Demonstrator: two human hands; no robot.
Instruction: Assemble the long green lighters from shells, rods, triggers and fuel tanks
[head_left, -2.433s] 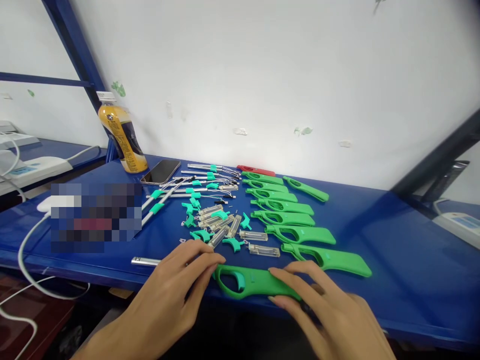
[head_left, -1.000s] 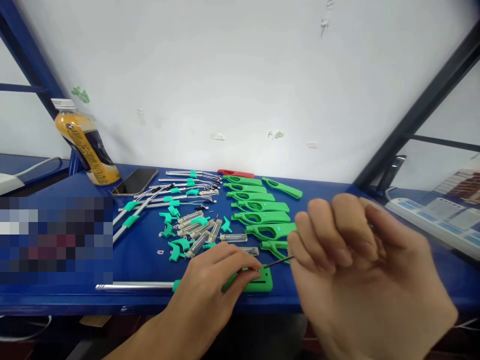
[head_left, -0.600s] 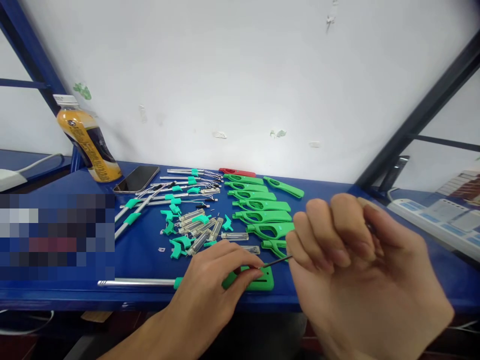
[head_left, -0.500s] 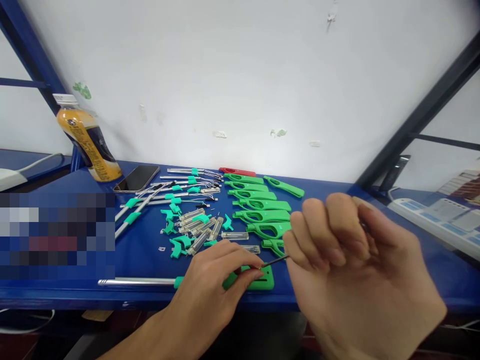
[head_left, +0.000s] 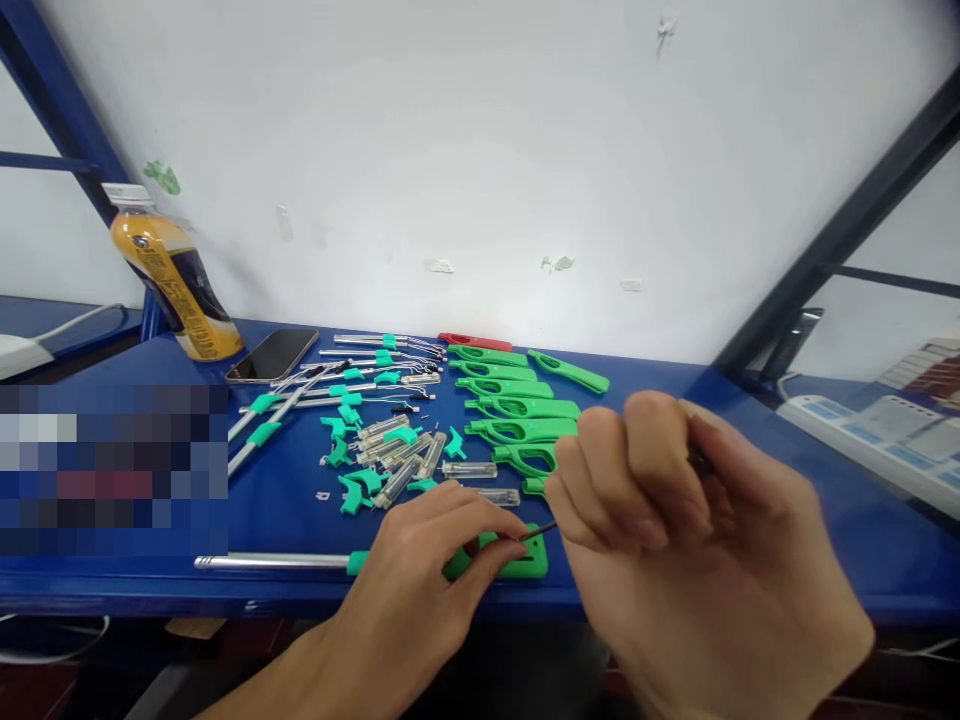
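Observation:
My left hand (head_left: 427, 575) is closed on a long-nosed lighter, its fingers covering the middle. The lighter's green handle end (head_left: 534, 555) shows to the right of the fingers, and its silver tube (head_left: 277, 562) lies along the table's front edge to the left. Palm up, my right hand (head_left: 697, 540) is curled around a thin dark rod-like tool (head_left: 544, 530). The tool's narrow shaft reaches left to my left thumb and fingertip; its far end and its grip are hidden. Green lighter shells (head_left: 521, 430) lie in a column beyond my hands.
Clear fuel tanks (head_left: 431, 458) and teal triggers (head_left: 364, 482) are heaped at the middle. Silver tubes with wires (head_left: 360, 355) lie behind, near a phone (head_left: 276, 355) and a drink bottle (head_left: 176, 280). One red shell (head_left: 476, 342) is near the wall. A blurred patch hides the left side.
My right hand has shifted left toward my left hand, so less of the tool's shaft shows. My left hand and the lighter stay almost in place.

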